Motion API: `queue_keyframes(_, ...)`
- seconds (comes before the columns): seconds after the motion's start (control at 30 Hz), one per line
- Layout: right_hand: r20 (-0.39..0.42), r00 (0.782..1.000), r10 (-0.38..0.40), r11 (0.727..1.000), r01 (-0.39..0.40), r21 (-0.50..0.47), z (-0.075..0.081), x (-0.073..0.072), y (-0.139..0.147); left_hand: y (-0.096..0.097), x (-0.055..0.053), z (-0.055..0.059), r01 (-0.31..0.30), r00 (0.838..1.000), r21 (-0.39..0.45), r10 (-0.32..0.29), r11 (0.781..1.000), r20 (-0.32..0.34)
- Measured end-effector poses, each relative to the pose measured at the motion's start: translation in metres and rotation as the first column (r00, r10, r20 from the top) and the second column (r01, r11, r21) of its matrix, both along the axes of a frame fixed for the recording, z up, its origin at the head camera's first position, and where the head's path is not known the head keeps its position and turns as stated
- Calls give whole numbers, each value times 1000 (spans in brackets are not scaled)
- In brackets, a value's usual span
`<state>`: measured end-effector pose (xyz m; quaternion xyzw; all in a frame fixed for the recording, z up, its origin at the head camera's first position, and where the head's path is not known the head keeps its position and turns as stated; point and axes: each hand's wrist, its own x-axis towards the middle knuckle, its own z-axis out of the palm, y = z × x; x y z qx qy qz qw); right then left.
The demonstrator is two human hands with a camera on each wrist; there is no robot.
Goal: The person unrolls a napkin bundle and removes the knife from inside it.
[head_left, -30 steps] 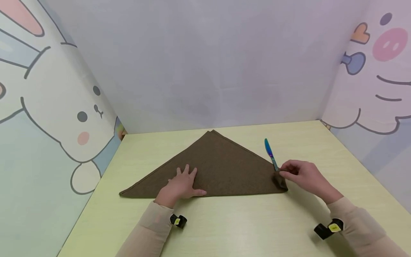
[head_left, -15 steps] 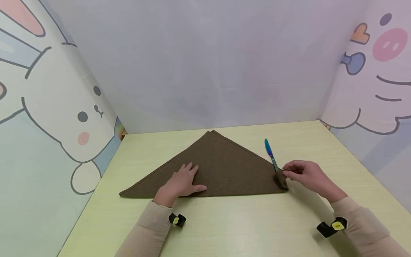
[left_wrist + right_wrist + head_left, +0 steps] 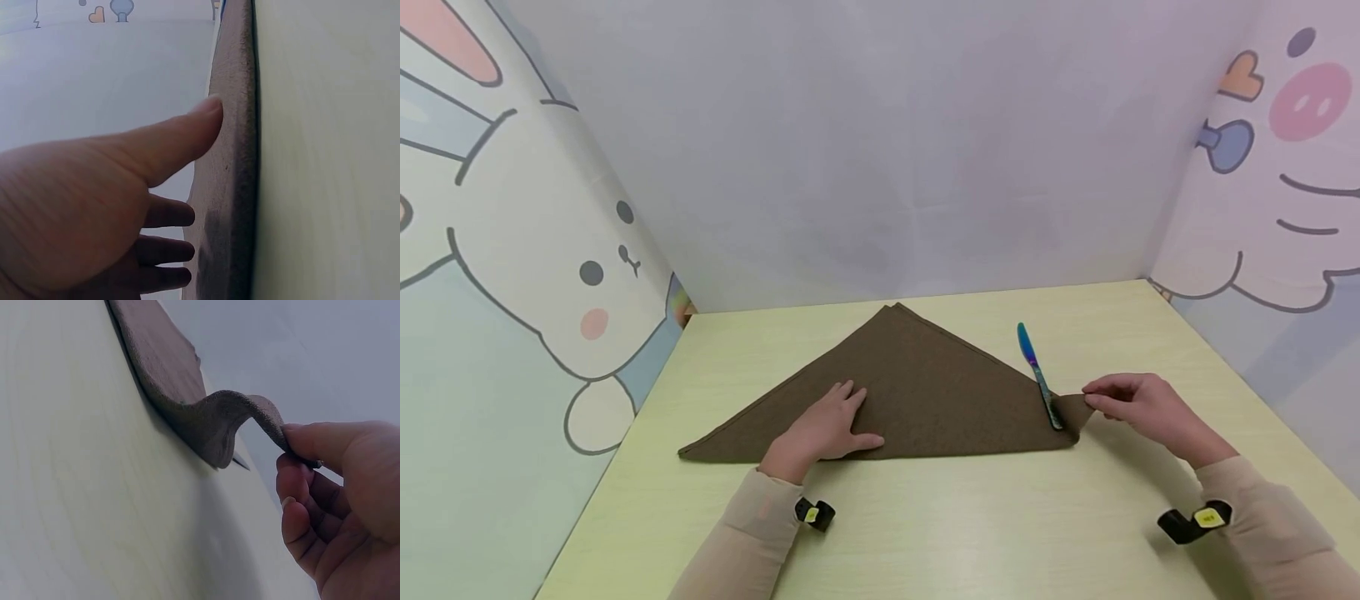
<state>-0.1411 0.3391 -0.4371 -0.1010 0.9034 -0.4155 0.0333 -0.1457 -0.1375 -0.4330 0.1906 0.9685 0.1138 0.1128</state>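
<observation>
A brown cloth (image 3: 940, 392) lies folded into a broad triangle on the table, its long edge toward me. My left hand (image 3: 820, 433) rests on its left half with fingers spread and thumb out. Between thumb and fingers, my right hand (image 3: 1150, 412) pinches the cloth's right corner, which is lifted off the table and bent, as the right wrist view shows with the raised cloth (image 3: 231, 415). A shiny blue-purple knife (image 3: 1036, 371) lies near that corner, its lower end over the cloth and its rounded upper end on the table.
The pale wooden table (image 3: 970, 525) ends at a plain light backdrop (image 3: 910, 167). Cartoon-printed panels stand along the left (image 3: 535, 250) and right sides. Each wrist carries a small black camera.
My right hand has drawn the pinched cloth corner to the right, uncovering the knife's lower end. The left hand stays at nearly the same place on the cloth.
</observation>
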Motion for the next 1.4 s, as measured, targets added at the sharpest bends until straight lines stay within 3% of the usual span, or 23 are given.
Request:
queue_keyframes(0.23, 16, 999, -29, 996, 28, 84, 1, 2, 20, 2, -1, 0, 12, 1000, 14, -12, 1000, -14)
queue_keyframes(0.47, 18, 1000, -9, 985, 6, 170, -3, 4, 30, 3, -2, -3, -8, 999, -47, 6, 999, -40)
queue_keyframes(0.73, 3, 1000, 19, 960, -19, 278, -6, 3, 32, 5, -2, -5, -36, 999, -70, 35, 997, -8)
queue_keyframes(1.4, 10, 999, 43, 947, -44, 318, -11, 4, 31, 5, 4, 2, -55, 998, -51, 57, 997, 37)
